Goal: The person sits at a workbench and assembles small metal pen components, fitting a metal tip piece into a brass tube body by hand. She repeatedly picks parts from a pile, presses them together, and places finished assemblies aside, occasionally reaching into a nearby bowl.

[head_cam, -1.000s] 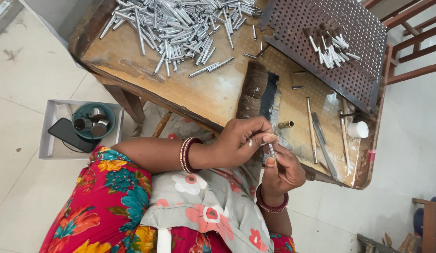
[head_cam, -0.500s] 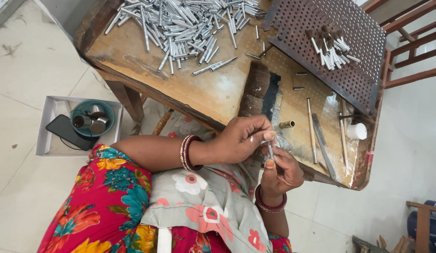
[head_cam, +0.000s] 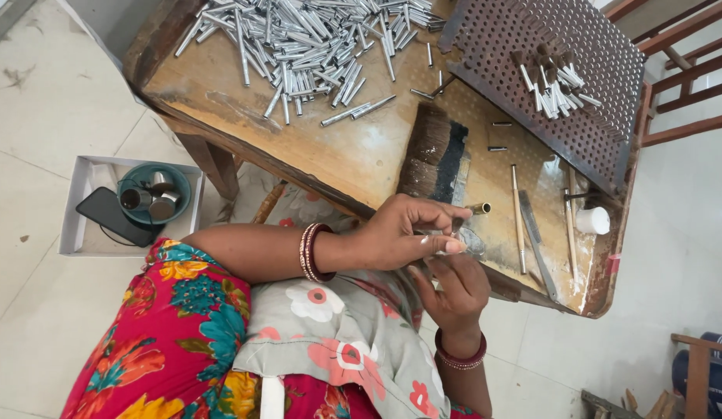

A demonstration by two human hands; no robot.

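While fingers [head_cam: 442, 247] pinch small piece, tube pile [head_cam: 314, 46] behind.

The left hand [head_cam: 404, 233] and right hand [head_cam: 454, 291] are pinching something small between their fingertips, but the fingers are covering most of it and what it is cannot be told. The pile of metal tubes [head_cam: 314, 39] is running off the far edge, and so is the perforated tray [head_cam: 609, 116]. A chair [head_cam: 699, 368] at the near right is being cut by the edge. The person's lap is being cropped at the near edge. The small cups in the teal bowl [head_cam: 151, 198] are looking too tiny to make out.
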